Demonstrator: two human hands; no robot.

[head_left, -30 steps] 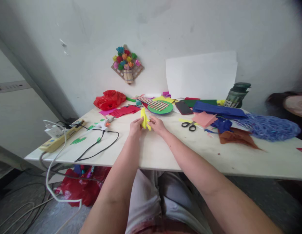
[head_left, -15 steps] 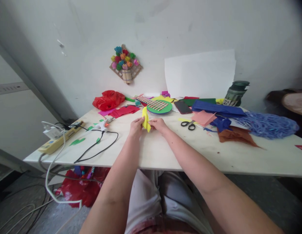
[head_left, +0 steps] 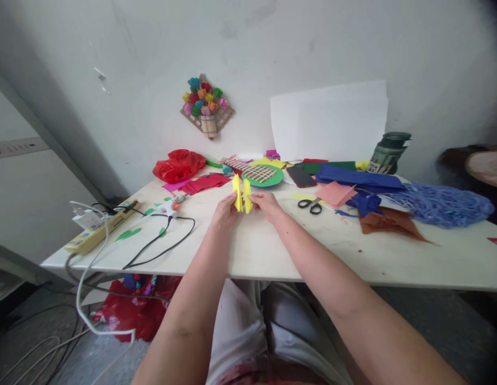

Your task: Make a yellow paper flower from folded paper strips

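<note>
Two upright strips of yellow paper (head_left: 237, 193) stand side by side between my hands, with a narrow gap between them. My left hand (head_left: 225, 210) is closed on the left strip. The right strip is pinched in my right hand (head_left: 266, 204). Whether the strips join lower down is hidden by my fingers. Just beyond them lies a green disc (head_left: 268, 181) with a lattice of thin sticks (head_left: 258, 171) on it. Black-handled scissors (head_left: 310, 206) lie to the right of my right hand.
Left of my hands are a glue gun (head_left: 168, 207) with its black cord, green paper leaves (head_left: 128, 233) and a power strip (head_left: 99, 227). A phone (head_left: 300, 176), pink paper (head_left: 335, 193), blue paper (head_left: 358, 179), brown paper (head_left: 390, 224) and blue yarn (head_left: 444, 204) lie to the right.
The yellow paper was one bunched piece between my hands. It now shows as two strips drawn apart, one in each hand. My right hand has shifted slightly right.
</note>
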